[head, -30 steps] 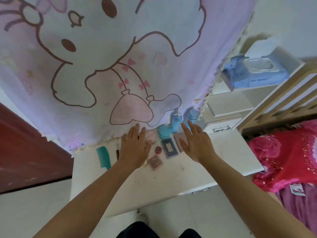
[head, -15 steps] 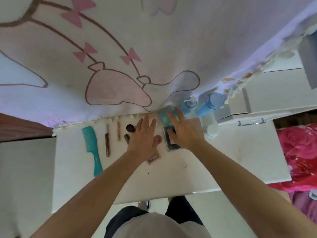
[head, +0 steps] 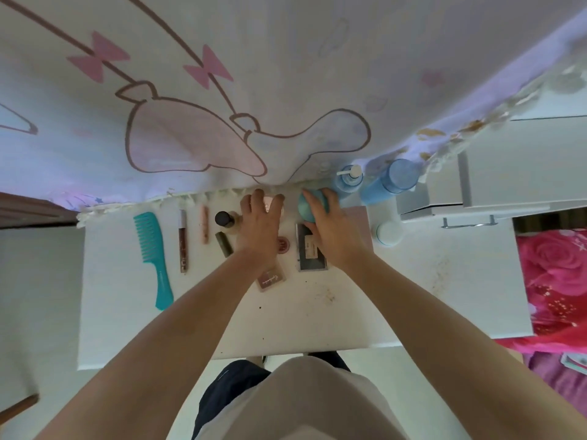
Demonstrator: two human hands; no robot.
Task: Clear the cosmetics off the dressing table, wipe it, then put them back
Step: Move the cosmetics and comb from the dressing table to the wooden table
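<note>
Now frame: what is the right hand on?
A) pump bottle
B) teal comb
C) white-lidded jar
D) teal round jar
D: the right hand curls its fingers round the teal round jar at the back edge of the dressing table, while the left hand grips a pinkish jar beside it. The teal comb lies untouched at far left.

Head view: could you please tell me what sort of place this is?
Most likely a bedroom, at a dressing corner: a white table with a comb and lip gloss, a cartoon-print curtain hanging behind it, and rose-patterned bedding to the right.
</note>
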